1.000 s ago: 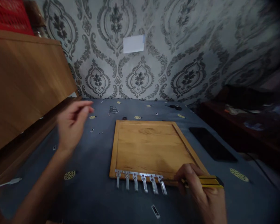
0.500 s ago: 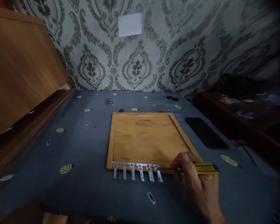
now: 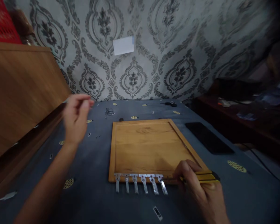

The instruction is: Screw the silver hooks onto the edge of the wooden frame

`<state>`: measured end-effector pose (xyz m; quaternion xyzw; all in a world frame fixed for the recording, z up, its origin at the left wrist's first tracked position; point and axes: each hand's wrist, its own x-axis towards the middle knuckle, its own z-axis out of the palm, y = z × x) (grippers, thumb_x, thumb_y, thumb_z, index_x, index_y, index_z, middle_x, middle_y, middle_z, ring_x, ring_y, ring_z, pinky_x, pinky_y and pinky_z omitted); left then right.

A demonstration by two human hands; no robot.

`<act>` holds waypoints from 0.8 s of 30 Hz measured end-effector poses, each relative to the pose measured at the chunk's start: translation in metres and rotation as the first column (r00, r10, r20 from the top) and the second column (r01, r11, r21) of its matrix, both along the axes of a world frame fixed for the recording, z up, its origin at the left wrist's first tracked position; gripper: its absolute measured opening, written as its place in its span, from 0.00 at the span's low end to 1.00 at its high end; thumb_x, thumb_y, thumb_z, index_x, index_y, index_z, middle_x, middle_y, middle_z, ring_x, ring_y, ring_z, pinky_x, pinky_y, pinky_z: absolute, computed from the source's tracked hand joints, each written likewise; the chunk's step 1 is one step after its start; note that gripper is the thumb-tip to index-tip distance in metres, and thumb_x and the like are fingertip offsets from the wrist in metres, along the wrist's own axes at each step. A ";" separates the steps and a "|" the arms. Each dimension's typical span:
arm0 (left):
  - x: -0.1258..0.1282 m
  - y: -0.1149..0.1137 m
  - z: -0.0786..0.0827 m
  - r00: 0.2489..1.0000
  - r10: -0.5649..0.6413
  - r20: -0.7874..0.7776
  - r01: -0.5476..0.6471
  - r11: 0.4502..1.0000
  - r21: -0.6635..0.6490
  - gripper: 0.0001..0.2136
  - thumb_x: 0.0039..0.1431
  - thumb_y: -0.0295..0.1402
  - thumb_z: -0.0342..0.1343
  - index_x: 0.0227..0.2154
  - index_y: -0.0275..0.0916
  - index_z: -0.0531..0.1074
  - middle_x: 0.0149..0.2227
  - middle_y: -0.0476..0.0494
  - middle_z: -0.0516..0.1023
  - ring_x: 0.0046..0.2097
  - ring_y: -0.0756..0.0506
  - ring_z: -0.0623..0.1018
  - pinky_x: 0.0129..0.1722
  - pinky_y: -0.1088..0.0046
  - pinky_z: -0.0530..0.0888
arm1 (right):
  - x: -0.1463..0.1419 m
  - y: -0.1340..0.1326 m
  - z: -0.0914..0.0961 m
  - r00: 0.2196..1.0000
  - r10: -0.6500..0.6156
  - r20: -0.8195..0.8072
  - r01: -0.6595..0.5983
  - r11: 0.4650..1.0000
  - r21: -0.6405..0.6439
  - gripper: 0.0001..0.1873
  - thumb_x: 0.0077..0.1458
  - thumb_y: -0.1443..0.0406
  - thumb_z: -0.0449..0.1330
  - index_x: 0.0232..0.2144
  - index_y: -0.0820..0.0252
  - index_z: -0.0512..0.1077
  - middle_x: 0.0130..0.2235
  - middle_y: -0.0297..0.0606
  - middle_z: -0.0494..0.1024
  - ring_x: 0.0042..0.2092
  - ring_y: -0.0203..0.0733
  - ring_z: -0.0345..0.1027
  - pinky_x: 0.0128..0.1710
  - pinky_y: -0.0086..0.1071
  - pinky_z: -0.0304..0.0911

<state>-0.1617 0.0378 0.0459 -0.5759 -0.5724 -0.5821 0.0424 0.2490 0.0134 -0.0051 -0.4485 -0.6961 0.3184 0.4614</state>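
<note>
My right hand [image 3: 197, 185] grips a screwdriver [image 3: 204, 177] with a yellow and black handle, at the near right corner of a framed wooden board [image 3: 149, 146]. Its tip is hidden or too blurred to make out. Along the board's near edge is a row of several small silver metal clips [image 3: 143, 182], with their tongues sticking out past the wood. My left hand [image 3: 76, 116] is raised over the cloth left of the board. It is blurred, its fingers curled toward the thumb; anything between them is too small to see.
A black phone [image 3: 208, 137] lies right of the board. Small metal bits [image 3: 109, 112] and a dark key-like item [image 3: 170, 104] lie toward the wall on the patterned blue cloth [image 3: 95, 174]. A wooden cabinet [image 3: 25, 96] stands left; a white cable end [image 3: 9, 195] lies near it.
My left hand has come into view and reaches over the left of the cloth. The view has tilted up a little. My right hand still holds the screwdriver by the board's corner.
</note>
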 end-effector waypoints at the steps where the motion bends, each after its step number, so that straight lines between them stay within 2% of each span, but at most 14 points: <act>1: 0.000 0.008 -0.006 1.000 0.015 -0.012 -0.016 0.997 -0.072 0.17 0.71 0.41 0.60 0.55 0.37 0.73 0.54 0.38 0.78 0.50 0.41 0.81 0.49 0.57 0.81 | 0.000 0.000 0.000 1.000 0.002 0.003 -0.003 1.000 0.012 0.33 0.67 0.44 0.52 0.16 0.54 0.67 0.15 0.31 0.66 0.16 0.36 0.60 0.17 0.29 0.56; 3: -0.001 0.028 -0.022 0.997 0.044 -0.063 -0.059 0.964 -0.261 0.14 0.71 0.40 0.59 0.50 0.36 0.76 0.48 0.41 0.80 0.45 0.43 0.81 0.47 0.59 0.81 | 0.000 0.001 0.000 1.000 0.011 0.020 -0.012 0.999 0.036 0.33 0.68 0.44 0.51 0.16 0.54 0.67 0.15 0.31 0.65 0.16 0.36 0.60 0.17 0.29 0.56; 5: -0.004 0.047 -0.042 0.989 0.075 -0.125 -0.120 0.907 -0.404 0.11 0.71 0.39 0.59 0.47 0.37 0.77 0.46 0.41 0.81 0.45 0.43 0.81 0.48 0.59 0.81 | 0.000 0.001 -0.002 0.999 0.016 0.037 -0.018 0.999 0.030 0.33 0.68 0.44 0.51 0.16 0.54 0.67 0.15 0.31 0.66 0.17 0.36 0.61 0.17 0.29 0.57; 8: -0.011 0.065 -0.066 0.972 0.085 -0.219 -0.192 0.824 -0.533 0.15 0.71 0.40 0.60 0.55 0.38 0.74 0.55 0.38 0.78 0.51 0.41 0.80 0.51 0.56 0.80 | 0.000 0.001 -0.005 1.000 0.000 0.005 0.000 0.999 0.033 0.32 0.68 0.45 0.52 0.16 0.55 0.68 0.15 0.31 0.66 0.16 0.35 0.60 0.17 0.28 0.56; 10: -0.016 0.070 -0.076 0.959 0.074 -0.274 -0.226 0.783 -0.580 0.17 0.71 0.40 0.60 0.56 0.38 0.73 0.57 0.38 0.77 0.53 0.40 0.80 0.53 0.54 0.80 | 0.001 0.001 -0.006 1.000 -0.008 -0.019 0.008 1.000 0.027 0.32 0.68 0.45 0.53 0.17 0.55 0.68 0.15 0.30 0.65 0.16 0.35 0.59 0.16 0.28 0.54; 13: -0.023 0.074 -0.082 0.937 0.050 -0.345 -0.267 0.737 -0.621 0.17 0.71 0.40 0.60 0.57 0.39 0.73 0.58 0.37 0.76 0.54 0.39 0.79 0.54 0.53 0.80 | 0.001 -0.001 -0.003 1.000 -0.014 -0.006 0.014 1.000 -0.019 0.32 0.68 0.44 0.53 0.17 0.54 0.68 0.16 0.30 0.66 0.17 0.35 0.59 0.18 0.29 0.55; 17: -0.031 0.076 -0.081 0.908 0.035 -0.417 -0.323 0.693 -0.644 0.17 0.70 0.40 0.60 0.57 0.38 0.73 0.58 0.37 0.76 0.54 0.40 0.79 0.53 0.54 0.80 | -0.002 -0.006 0.004 1.000 -0.012 0.003 0.012 0.996 -0.085 0.33 0.67 0.42 0.52 0.17 0.54 0.67 0.17 0.31 0.66 0.20 0.36 0.60 0.22 0.30 0.57; 21: -0.036 0.075 -0.080 0.881 0.032 -0.473 -0.368 0.675 -0.639 0.17 0.71 0.40 0.60 0.57 0.38 0.73 0.57 0.37 0.76 0.54 0.40 0.79 0.53 0.54 0.80 | -0.003 -0.009 0.005 0.998 -0.053 -0.016 0.051 0.992 -0.117 0.32 0.67 0.42 0.52 0.18 0.53 0.67 0.18 0.31 0.65 0.22 0.37 0.60 0.24 0.31 0.57; 24: -0.036 0.076 -0.081 0.863 0.003 -0.505 -0.374 0.675 -0.636 0.17 0.71 0.40 0.60 0.57 0.39 0.73 0.58 0.37 0.76 0.54 0.40 0.79 0.53 0.54 0.80 | 0.000 -0.006 0.003 1.000 -0.017 0.010 0.018 0.997 -0.080 0.32 0.67 0.43 0.52 0.18 0.54 0.67 0.18 0.31 0.66 0.21 0.36 0.60 0.23 0.31 0.57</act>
